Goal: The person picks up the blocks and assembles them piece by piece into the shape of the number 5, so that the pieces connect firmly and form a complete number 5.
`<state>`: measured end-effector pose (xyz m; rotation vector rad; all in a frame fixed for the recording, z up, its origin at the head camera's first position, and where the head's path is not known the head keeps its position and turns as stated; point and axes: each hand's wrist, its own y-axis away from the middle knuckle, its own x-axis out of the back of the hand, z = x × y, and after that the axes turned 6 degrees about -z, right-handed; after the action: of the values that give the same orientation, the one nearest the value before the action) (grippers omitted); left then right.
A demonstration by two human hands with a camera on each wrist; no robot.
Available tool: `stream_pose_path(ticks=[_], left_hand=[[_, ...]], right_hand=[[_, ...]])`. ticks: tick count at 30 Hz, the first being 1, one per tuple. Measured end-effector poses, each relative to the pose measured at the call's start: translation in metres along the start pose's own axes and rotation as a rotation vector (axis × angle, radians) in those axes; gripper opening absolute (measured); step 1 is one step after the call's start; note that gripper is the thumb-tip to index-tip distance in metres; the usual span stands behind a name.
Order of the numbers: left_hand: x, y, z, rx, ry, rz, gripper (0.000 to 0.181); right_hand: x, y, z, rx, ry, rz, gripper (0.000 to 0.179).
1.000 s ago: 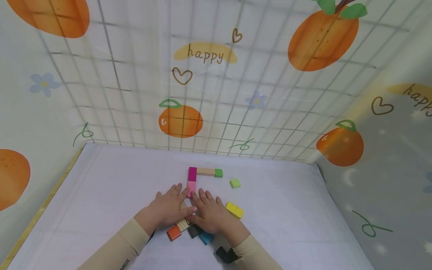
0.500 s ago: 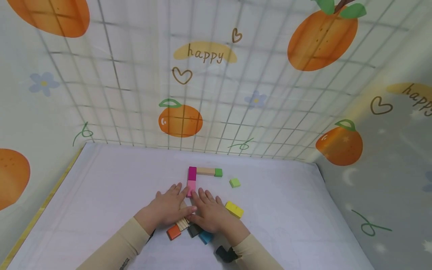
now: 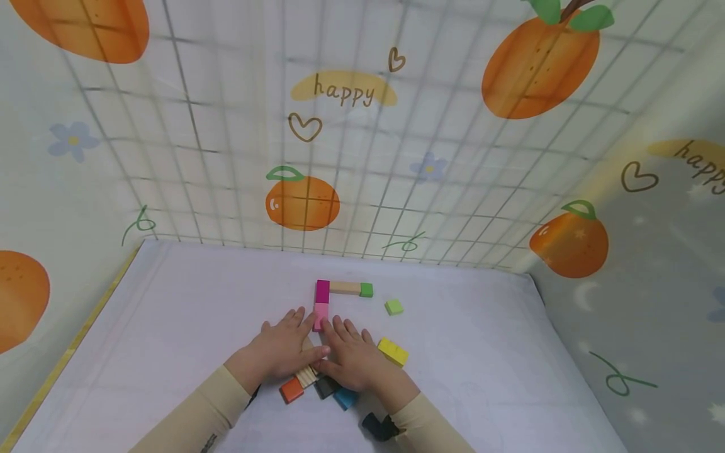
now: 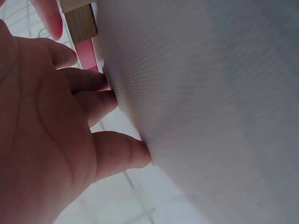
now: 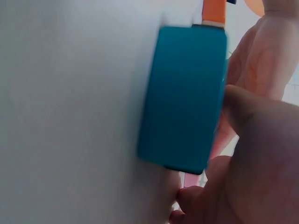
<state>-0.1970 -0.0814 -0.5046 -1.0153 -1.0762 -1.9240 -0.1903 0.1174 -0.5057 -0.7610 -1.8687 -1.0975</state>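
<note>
Both hands lie palm down near the middle of the white table. The fingers of my left hand are extended; its fingertips touch the tabletop in the left wrist view. My right hand lies beside it, fingers spread, thumbs close together. Between the index fingers is the near end of a pink block. Under and before the thumbs sit ribbed wooden pieces, an orange block, a black block and a blue block. The hands partly cover these pieces. Neither hand visibly grips anything.
A magenta block continues the pink one, followed rightward by a plain wooden block and a green cube. A lime block and a yellow block lie loose at right. Printed fabric encloses the table.
</note>
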Motion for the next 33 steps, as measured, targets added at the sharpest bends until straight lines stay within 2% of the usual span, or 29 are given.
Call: stream_pose_path(ticks=[27,33], left_hand=[[0.001,0.001,-0.001,0.003,0.006,-0.006,0.098],[0.002,0.001,-0.005,-0.017,0.033,-0.007,0.1]], right_hand=[[0.003,0.001,-0.002,0.002,-0.016,-0.002,0.091],[0.006,0.013,-0.004,0.041,-0.015,0.021,0.086]])
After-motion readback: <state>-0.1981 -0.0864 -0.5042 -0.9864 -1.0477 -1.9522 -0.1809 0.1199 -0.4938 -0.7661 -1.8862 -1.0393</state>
